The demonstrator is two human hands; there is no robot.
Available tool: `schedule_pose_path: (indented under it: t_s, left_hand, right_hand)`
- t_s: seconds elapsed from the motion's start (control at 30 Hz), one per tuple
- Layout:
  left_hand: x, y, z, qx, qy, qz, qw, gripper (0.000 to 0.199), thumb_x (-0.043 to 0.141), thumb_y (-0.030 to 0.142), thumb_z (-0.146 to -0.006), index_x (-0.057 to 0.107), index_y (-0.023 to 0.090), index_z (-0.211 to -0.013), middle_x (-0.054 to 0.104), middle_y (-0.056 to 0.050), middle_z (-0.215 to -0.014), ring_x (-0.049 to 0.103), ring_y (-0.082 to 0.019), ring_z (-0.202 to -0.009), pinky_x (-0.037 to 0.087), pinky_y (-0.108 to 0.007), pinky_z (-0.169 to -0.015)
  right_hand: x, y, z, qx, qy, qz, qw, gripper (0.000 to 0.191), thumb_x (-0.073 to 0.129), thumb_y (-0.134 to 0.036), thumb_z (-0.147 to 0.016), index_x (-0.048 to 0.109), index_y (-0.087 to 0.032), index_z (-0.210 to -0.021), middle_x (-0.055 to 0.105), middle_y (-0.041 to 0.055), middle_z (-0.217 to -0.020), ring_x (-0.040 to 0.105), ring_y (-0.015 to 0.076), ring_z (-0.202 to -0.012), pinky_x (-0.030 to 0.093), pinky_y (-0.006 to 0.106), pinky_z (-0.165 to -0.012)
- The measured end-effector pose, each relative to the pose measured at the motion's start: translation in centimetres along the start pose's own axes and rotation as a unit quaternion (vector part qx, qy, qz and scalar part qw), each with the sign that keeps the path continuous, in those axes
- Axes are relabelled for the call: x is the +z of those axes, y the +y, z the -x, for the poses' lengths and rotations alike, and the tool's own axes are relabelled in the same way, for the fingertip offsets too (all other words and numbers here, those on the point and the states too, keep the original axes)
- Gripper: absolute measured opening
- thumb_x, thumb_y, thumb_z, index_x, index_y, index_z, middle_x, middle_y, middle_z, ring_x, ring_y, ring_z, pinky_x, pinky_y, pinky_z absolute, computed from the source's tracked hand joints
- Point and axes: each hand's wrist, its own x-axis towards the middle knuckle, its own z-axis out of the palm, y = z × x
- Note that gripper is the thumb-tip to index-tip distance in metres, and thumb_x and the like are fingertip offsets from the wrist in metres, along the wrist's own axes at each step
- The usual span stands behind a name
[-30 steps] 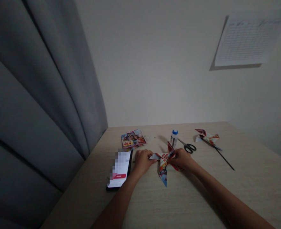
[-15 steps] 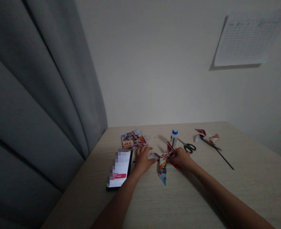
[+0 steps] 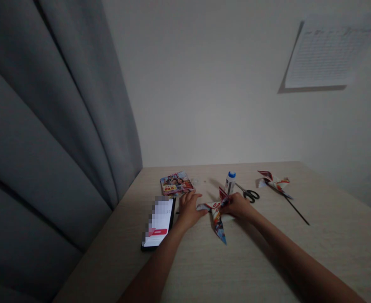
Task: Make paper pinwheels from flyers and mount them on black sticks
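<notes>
A folded paper pinwheel (image 3: 215, 211), printed in red, white and blue, lies at the middle of the table with one long blade pointing towards me. My right hand (image 3: 238, 207) pinches its centre from the right side. My left hand (image 3: 188, 210) rests flat to the left with its fingers apart, its thumb side beside the pinwheel's left blade. A black-cased phone (image 3: 158, 222) with a pixelated screen lies just left of my left hand.
Behind my hands stand a white glue bottle with a blue cap (image 3: 230, 183) and black-handled scissors (image 3: 249, 195). A glossy printed leaflet (image 3: 176, 184) lies back left. A second pinwheel on a black stick (image 3: 274, 182) lies back right. A grey curtain (image 3: 46, 147) hangs along the left.
The pinwheel's long blade has swung slightly to the right, and my right hand has shifted slightly left over its centre. My left hand's fingers have spread farther apart since the oldest frame.
</notes>
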Motion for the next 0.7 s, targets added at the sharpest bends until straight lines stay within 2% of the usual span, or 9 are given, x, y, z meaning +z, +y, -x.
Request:
schedule_pose_path:
  t_s: [0.27, 0.53, 0.7]
  left_hand:
    - [0.07, -0.05, 0.04, -0.004, 0.001, 0.001, 1.000, 0.062, 0.083, 0.035, -0.068, 0.062, 0.025, -0.125, 0.042, -0.007, -0.153, 0.030, -0.028, -0.144, 0.022, -0.039, -0.118]
    - [0.22, -0.12, -0.03, -0.009, 0.006, 0.004, 1.000, 0.064, 0.084, 0.034, -0.066, 0.062, 0.025, -0.125, 0.043, -0.008, -0.152, 0.030, -0.028, -0.144, 0.023, -0.039, -0.118]
    - [0.66, -0.44, -0.27, -0.006, 0.018, 0.006, 1.000, 0.065, 0.086, 0.032, -0.063, 0.062, 0.026, -0.123, 0.045, -0.008, -0.150, 0.032, -0.029, -0.143, 0.024, -0.041, -0.117]
  right_hand:
    - [-0.16, 0.86, 0.00, -0.030, 0.001, -0.018, 0.999, 0.028, 0.073, -0.046, -0.071, 0.079, -0.022, -0.084, 0.076, 0.0040, -0.080, 0.069, 0.0260, -0.089, 0.040, 0.028, -0.068]
    - [-0.43, 0.19, 0.42, 0.010, -0.004, -0.025, 1.000, 0.028, 0.076, -0.044, -0.069, 0.079, -0.021, -0.083, 0.077, 0.0048, -0.078, 0.070, 0.0264, -0.089, 0.040, 0.029, -0.070]
    - [-0.21, 0.31, 0.11, 0.001, -0.006, -0.043, 0.999, 0.025, 0.075, -0.041, -0.068, 0.079, -0.021, -0.083, 0.076, 0.0039, -0.078, 0.070, 0.0254, -0.088, 0.041, 0.028, -0.071]
